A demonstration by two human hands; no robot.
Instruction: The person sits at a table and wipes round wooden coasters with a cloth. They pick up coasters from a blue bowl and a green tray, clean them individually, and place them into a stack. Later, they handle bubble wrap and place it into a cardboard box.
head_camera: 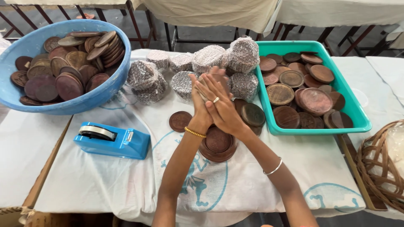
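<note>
Both hands, left hand [201, 103] and right hand [222, 107], press flat together around a brown wooden disc [219, 78], held upright directly above the stack of discs [218, 145] on the desk [105, 180].

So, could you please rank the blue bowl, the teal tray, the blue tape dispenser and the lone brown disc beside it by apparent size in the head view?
1-2. blue bowl and teal tray: too alike to rank
3. tape dispenser
4. lone brown disc

One tape dispenser [112, 141], one basin [25, 46], one tray [353, 109].
</note>
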